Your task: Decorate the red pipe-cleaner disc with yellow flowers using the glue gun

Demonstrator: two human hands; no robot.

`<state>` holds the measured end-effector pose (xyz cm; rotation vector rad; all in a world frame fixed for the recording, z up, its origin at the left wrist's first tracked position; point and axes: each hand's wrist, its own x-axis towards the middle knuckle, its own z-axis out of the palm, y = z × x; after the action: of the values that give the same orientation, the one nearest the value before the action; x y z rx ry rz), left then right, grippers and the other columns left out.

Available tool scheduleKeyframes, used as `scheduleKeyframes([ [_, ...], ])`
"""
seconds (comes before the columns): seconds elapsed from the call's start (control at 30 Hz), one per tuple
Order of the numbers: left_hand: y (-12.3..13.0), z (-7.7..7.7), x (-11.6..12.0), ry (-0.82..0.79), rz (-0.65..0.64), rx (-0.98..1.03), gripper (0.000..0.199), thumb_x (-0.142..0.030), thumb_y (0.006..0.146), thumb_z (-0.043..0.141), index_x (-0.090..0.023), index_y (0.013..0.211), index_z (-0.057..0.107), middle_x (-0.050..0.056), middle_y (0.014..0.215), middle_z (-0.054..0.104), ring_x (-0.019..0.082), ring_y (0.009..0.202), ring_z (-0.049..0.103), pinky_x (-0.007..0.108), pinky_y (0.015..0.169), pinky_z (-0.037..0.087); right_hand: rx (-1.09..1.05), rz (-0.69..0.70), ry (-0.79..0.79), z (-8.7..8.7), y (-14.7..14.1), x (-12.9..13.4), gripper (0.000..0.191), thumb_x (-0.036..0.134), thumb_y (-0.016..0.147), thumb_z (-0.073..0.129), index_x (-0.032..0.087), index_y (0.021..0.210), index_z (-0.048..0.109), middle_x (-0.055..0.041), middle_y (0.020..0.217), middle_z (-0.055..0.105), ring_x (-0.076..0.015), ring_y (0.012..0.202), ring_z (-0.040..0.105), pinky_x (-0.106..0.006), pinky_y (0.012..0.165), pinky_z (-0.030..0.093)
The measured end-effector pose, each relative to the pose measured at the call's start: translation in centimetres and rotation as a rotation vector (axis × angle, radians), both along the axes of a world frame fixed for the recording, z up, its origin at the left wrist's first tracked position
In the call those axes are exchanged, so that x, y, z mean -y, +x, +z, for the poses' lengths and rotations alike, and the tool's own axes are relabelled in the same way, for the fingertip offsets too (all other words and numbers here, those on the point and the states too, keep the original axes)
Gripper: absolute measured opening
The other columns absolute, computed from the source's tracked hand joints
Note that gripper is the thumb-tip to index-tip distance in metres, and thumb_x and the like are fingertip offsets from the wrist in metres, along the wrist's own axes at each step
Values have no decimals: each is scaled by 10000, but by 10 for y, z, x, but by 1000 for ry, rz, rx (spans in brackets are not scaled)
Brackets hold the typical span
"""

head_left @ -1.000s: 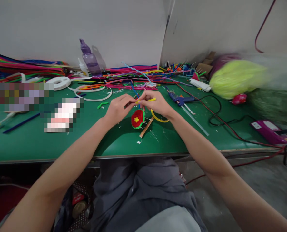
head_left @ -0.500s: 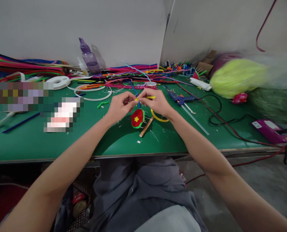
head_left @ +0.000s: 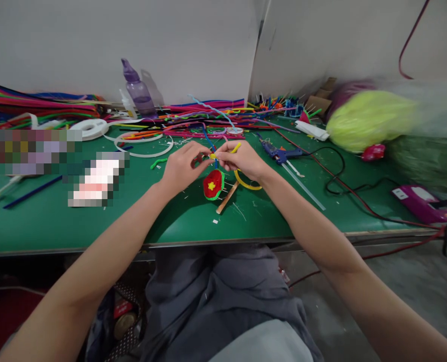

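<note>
Both hands meet over the green table, pinching a yellow pipe cleaner [head_left: 236,148]. My left hand [head_left: 184,162] has thumb and fingertips closed on its bent end. My right hand [head_left: 240,160] grips it beside that, with a yellow length sticking up past the fingers. Just below my fingertips is a red pipe-cleaner flower [head_left: 213,184] with a green rim and a yellow star centre. A blue pipe cleaner [head_left: 208,138] runs behind the fingers. Under my right hand lie a yellow curved strand [head_left: 249,182] and a small wooden stick [head_left: 227,198].
Bundles of coloured pipe cleaners [head_left: 42,108] line the wall, near a purple bottle [head_left: 139,95]. A blue glue gun [head_left: 282,153] with its cord lies right of my hands. A purple power strip [head_left: 421,203] and yellow bagged material [head_left: 370,120] sit further right.
The yellow pipe cleaner's free length at my right hand has tilted from nearly level to pointing up. My fingertips have shifted slightly; the flower stays almost in place.
</note>
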<state>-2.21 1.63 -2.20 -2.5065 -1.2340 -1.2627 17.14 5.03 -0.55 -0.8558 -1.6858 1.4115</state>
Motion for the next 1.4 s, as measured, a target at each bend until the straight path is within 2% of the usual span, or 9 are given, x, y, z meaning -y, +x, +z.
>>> scheduleKeyframes([
  [0.33, -1, 0, 0, 74, -22, -113, 204, -329, 947, 509, -204, 958, 669, 74, 961, 717, 180, 889, 655, 311, 786, 501, -5, 88, -184, 5, 1, 4, 170, 124, 820, 687, 103, 661, 627, 7, 533, 610, -18, 402, 482, -127, 340, 302],
  [0.53, -1, 1, 0, 65, -3, -135, 254, -370, 952, 482, -203, 889, 663, 80, 921, 709, 183, 854, 646, 316, 748, 490, 29, 94, -122, 5, 1, 6, 150, 132, 836, 662, 125, 704, 590, 27, 544, 586, -29, 414, 476, -151, 371, 293],
  [0.63, 0, 1, 0, 22, -22, -119, 230, -358, 947, 489, -196, 887, 641, 76, 887, 693, 182, 823, 631, 313, 724, 478, 75, 76, 18, 3, 0, 5, 142, 117, 835, 629, 147, 714, 562, 49, 520, 554, -42, 419, 462, -175, 418, 314],
  [0.77, 2, 0, -2, -124, -24, -20, 151, -311, 897, 578, -184, 830, 623, 39, 769, 668, 155, 708, 600, 290, 664, 457, 222, -5, 376, -1, 1, 4, 139, 134, 816, 628, 158, 698, 557, 46, 562, 547, -69, 516, 462, -214, 536, 343],
  [1.0, -2, 9, -5, -797, -236, 345, 230, -360, 844, 633, -183, 706, 587, 11, 574, 600, 109, 449, 512, 247, 414, 367, 444, 38, 926, -8, 3, 2, 153, 119, 895, 483, 174, 787, 576, -32, 791, 622, -151, 741, 524, -274, 677, 334],
  [1.1, -5, 9, -7, -905, -312, 413, 287, -397, 851, 626, -186, 665, 569, 31, 592, 594, 103, 458, 504, 244, 404, 352, 513, 17, 1026, -10, 3, 2, 169, 99, 897, 452, 181, 818, 576, -47, 816, 614, -175, 791, 524, -289, 689, 319],
  [1.2, -5, 6, -8, -811, -247, 336, 315, -451, 873, 589, -181, 710, 590, 30, 601, 599, 100, 462, 497, 239, 415, 350, 481, -6, 962, -11, 2, 3, 152, 116, 897, 465, 177, 811, 574, -39, 800, 611, -161, 763, 520, -283, 679, 323],
  [1.3, -4, 3, -8, -452, -93, 151, 283, -450, 847, 630, -167, 865, 637, 45, 741, 657, 130, 608, 572, 253, 540, 440, 346, -52, 708, -10, 1, 3, 117, 183, 879, 540, 171, 765, 563, -2, 695, 580, -122, 645, 490, -261, 625, 332],
  [1.4, -5, 3, -6, -113, -62, -57, 243, -388, 854, 640, -167, 955, 642, 69, 902, 676, 158, 779, 603, 283, 705, 474, 206, -10, 411, -9, 0, 0, 116, 208, 840, 585, 171, 735, 549, 48, 553, 505, -90, 510, 444, -241, 551, 330],
])
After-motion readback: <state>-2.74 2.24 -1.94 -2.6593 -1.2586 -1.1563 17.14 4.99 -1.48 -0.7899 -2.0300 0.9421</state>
